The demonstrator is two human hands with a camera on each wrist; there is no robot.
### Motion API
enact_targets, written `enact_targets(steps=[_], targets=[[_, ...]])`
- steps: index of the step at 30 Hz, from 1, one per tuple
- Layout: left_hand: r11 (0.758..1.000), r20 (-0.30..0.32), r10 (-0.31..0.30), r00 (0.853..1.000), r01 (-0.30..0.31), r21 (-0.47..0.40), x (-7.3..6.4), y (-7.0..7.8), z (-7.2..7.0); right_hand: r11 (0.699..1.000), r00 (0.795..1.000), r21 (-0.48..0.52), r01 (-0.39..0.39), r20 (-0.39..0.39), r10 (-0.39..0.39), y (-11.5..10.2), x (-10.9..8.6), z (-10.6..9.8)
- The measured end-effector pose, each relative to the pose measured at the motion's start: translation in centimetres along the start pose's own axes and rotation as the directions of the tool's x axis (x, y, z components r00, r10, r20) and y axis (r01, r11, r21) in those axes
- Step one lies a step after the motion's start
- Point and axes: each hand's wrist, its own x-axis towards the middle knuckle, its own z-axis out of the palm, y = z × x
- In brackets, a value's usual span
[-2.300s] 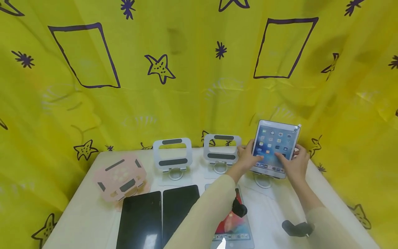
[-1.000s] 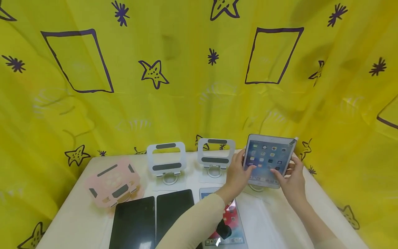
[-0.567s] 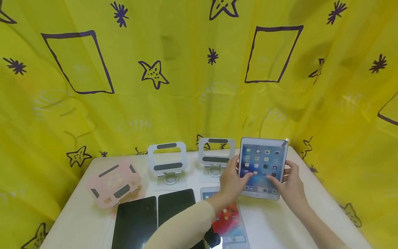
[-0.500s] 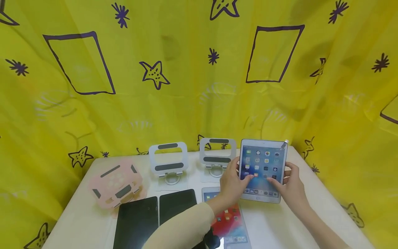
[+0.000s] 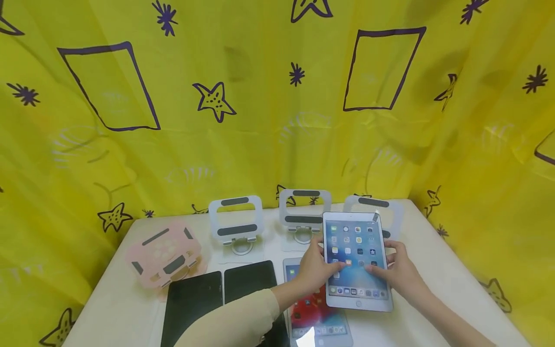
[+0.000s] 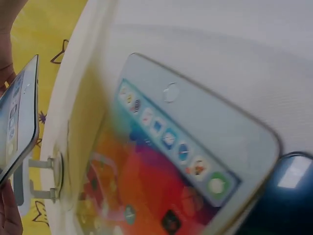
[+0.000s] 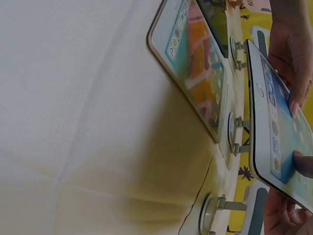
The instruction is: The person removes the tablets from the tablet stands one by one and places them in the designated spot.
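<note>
Both hands grip a white tablet (image 5: 355, 284) with a lit home screen of app icons. The left hand (image 5: 315, 265) holds its left edge and the right hand (image 5: 401, 272) its right edge, thumbs on the screen and fingers behind. In the right wrist view this tablet (image 7: 274, 122) is raised above the table, tilted back. Behind it stands a silver tablet stand (image 5: 394, 217), its lower part hidden. A second white tablet (image 5: 321, 320) with a red and blue screen lies flat below the left hand, partly covered by the forearm and held tablet.
Two dark-screened tablets, one on the left (image 5: 195, 294) and one beside it (image 5: 249, 274), lie on the white table (image 5: 117, 299). Behind them are a pink stand (image 5: 162, 250) and two silver stands (image 5: 236, 231) (image 5: 303, 219). A yellow patterned curtain (image 5: 260, 159) surrounds the table.
Both hands have brought the tablet away from the right stand, down and left toward the person. The stand's top, formerly hidden behind the tablet, now shows.
</note>
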Motion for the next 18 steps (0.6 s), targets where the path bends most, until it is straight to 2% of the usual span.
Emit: enact_targets(steps=[5, 12, 18], targets=[[0.998, 0.031, -0.046, 0.998, 0.048, -0.045, -1.0, -0.9, -0.1, 1.000, 0.998, -0.006, -0.017, 0.066, 0.017, 0.3, -0.4, 0.4], [0.993, 0.078, -0.057, 0.995, 0.065, -0.103, -1.9, -1.6, 0.3, 0.998, 0.989, -0.027, -0.057, 0.139, 0.060, 1.5, -0.6, 0.4], [0.981, 0.099, -0.147, 0.984, 0.158, -0.116, -2.9, -1.9, 0.9, 0.989, 0.968, -0.065, -0.132, 0.208, 0.143, 2.5, -0.7, 0.2]])
